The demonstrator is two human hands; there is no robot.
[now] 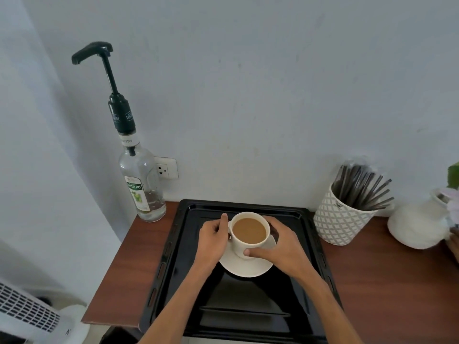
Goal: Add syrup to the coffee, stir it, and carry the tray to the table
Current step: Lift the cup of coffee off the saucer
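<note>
both hands are gripping a white ceramic cup (249, 234) of milky brown coffee: the left hand (213, 234) is pinching its handle, the right hand (278, 242) is wrapping its side. it is sitting on a white saucer (248, 268) in a black metal tray (310, 249), with a clear glass syrup bottle (144, 184) standing left of it.

I am at a home coffee corner: a wooden counter (387, 281) against a plain white wall (273, 95), a wall socket (166, 168), a pump-top syrup bottle (141, 180) far left, stirrers in a patterned pot (340, 219) right.
</note>
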